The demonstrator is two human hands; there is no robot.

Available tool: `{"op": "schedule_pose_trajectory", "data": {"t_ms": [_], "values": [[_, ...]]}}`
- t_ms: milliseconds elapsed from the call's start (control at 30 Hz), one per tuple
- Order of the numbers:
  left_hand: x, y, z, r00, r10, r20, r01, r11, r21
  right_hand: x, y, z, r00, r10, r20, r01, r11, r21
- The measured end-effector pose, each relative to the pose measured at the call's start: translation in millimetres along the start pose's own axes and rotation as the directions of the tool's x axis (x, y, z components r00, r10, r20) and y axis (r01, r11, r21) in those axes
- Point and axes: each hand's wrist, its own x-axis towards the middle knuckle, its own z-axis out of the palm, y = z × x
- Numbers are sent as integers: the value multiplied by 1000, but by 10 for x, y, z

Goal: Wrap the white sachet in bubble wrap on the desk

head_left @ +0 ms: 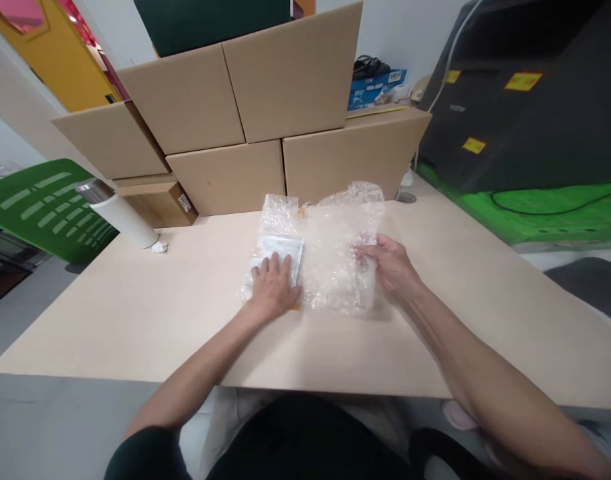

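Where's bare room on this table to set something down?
Left, between the white bottle and left hand; right, between the right hand and the right edge of the table. Crowded: the middle, under bubble wrap, and the back, along the cardboard boxes.

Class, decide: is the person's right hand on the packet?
No, the right hand holds the bubble wrap, while the left hand rests on the packet.

Even, fairly bright light, seemingly from overhead, spreads across the pale table [175,320], leaving a soft, faint shadow toward six o'clock. The wrap [330,260] at the centre scatters small white glints, and its edges blur slightly. At two o'clock the machine [515,133] sinks into darkness; the shirt [305,443] at six loses detail. Wide-angle distortion tilts the door [80,73] at ten and stretches the forearm [495,373] at four.
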Motion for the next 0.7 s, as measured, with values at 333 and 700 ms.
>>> {"op": "schedule_pose_trajectory", "data": {"t_ms": [333, 700], "values": [[-286, -614, -370, 936, -177, -304, 49, 921, -387, 139, -87, -162, 998, -24, -58, 26, 999, 21], [-685, -1416, 28, 876, -480, 51, 254, 369, -894, 528, 25, -752, 985, -128, -117, 71, 914, -400]]}}
